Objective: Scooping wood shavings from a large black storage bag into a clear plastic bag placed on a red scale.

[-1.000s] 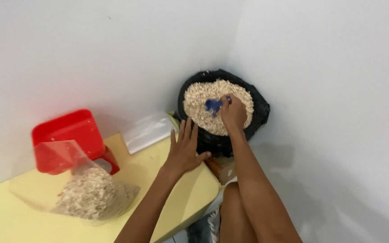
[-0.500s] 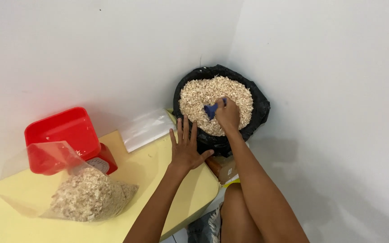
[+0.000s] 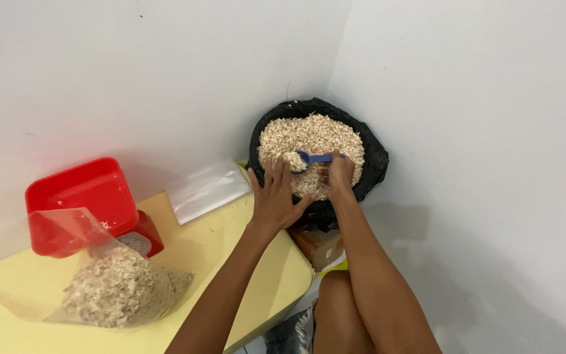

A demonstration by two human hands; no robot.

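Observation:
A black bag (image 3: 375, 160) full of pale wood shavings (image 3: 316, 134) stands in the corner of the white walls. My right hand (image 3: 337, 176) holds a small blue scoop (image 3: 310, 158) loaded with shavings just above the pile. My left hand (image 3: 275, 196) is open, its fingers spread, resting at the near rim of the bag by the corner of the yellow table (image 3: 230, 262).
A clear plastic bag of shavings (image 3: 116, 288) lies on the table at the left. Behind it sits a red kitchen scale with a red tray (image 3: 80, 196). An empty clear bag (image 3: 207, 190) lies near the wall. A brown box (image 3: 319, 246) sits under the table's corner.
My right hand has drawn back from the middle of the pile and lifted the scoop, now full of shavings. My left hand has shifted right to the bag's rim.

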